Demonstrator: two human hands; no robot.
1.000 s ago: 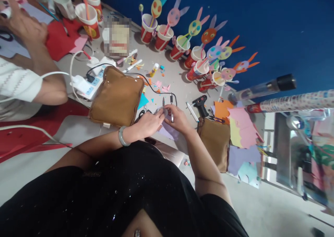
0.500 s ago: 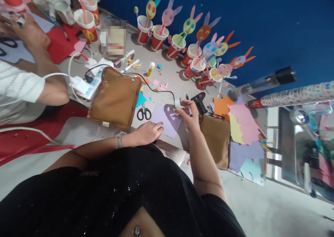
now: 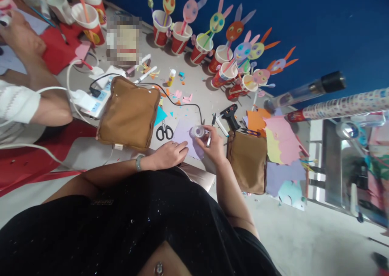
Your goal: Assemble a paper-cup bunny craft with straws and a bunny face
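Note:
My right hand [image 3: 213,143] holds a small clear tape roll [image 3: 197,131] and a pen [image 3: 209,138] over a lilac paper sheet [image 3: 184,134] on the grey table [image 3: 197,93]. My left hand [image 3: 169,154] rests flat on the near edge of that sheet, holding nothing, a grey bracelet on its wrist. Black-handled scissors [image 3: 164,131] lie just left of the sheet. A black glue gun [image 3: 229,115] lies beyond my right hand.
Brown cushions lie left [image 3: 129,113] and right [image 3: 248,161] of my hands. Red paper cups with bunny faces [image 3: 209,45] line the blue wall. A power strip [image 3: 91,99], coloured paper stack [image 3: 281,144] and another person's arm [image 3: 33,89] at left.
My hands parted from a shared grip. My right hand swung out right with the tape roll and pen, then came back over the lilac sheet. My left hand settled onto the sheet's edge.

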